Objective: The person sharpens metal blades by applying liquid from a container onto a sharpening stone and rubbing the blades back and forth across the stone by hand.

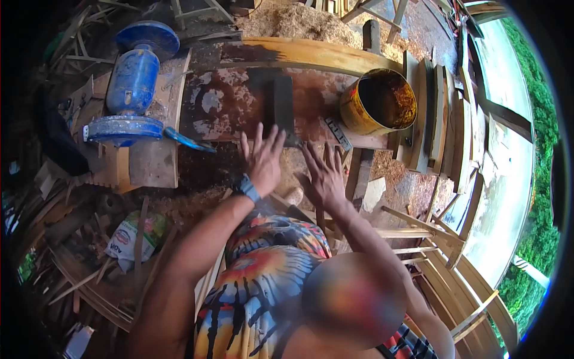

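My left hand (263, 160), with a watch (247, 188) on its wrist, is held over the near edge of a stained workbench (224, 105). Its fingers are spread and nothing is in them. The fingertips point at the near end of a dark rectangular block (283, 105) standing out from the bench top. To the right, my right hand (326, 182) is also open, fingers stretched forward, close to a small plate with raised characters (338, 134). A yellow, stained bucket (359, 113) with dark residue inside stands just beyond that plate.
At left sits a blue bench machine (133, 81) with round discs, and a blue-handled tool (188, 141) beside it. Planks (439, 113) are stacked at right. A long board (323, 55) lies along the far edge. Sawdust, wood scraps and a printed bag (128, 239) lie around.
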`<state>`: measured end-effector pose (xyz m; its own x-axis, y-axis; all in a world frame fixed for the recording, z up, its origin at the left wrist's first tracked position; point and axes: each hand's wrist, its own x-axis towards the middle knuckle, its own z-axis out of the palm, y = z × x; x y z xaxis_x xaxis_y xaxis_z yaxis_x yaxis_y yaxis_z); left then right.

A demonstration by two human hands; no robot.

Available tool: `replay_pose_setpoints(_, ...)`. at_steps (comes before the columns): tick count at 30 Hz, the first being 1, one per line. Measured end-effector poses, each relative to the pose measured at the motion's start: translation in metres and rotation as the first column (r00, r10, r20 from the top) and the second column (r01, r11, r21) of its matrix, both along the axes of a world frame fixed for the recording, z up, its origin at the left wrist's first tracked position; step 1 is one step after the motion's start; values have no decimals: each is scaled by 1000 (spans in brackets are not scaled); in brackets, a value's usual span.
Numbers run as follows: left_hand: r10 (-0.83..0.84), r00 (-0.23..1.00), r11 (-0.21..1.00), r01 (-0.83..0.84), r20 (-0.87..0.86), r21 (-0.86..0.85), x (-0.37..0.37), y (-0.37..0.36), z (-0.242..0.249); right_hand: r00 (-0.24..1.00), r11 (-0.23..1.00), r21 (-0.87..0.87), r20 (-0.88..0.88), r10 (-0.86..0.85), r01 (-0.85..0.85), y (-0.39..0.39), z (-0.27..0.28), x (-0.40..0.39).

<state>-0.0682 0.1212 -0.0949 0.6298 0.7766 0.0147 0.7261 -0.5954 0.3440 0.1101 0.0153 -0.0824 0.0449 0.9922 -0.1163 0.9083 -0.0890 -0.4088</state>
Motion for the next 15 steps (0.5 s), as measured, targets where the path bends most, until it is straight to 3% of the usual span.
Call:
replay_pose_setpoints(2, -12, 1000, 1000, 13, 4, -11, 0, -3, 0, 1000, 1000, 8, 18, 7, -7, -6, 1, -2)
replay_pose_setpoints(5, -44, 998, 996, 48, -50, 80, 12, 49, -9, 999, 992, 124, 42, -7, 2, 36, -8, 5)
replay_pose_setpoints(9, -9, 998, 1000, 10, -66, 22, 23, 68, 4, 996, 980, 197, 81, -42, 25, 65, -14, 16)
replay_pose_setpoints(15, -1, 999, 1000, 2, 54, -22, 1, -2, 0, 996, 994, 99, 89, 26, -34, -1, -1, 3)
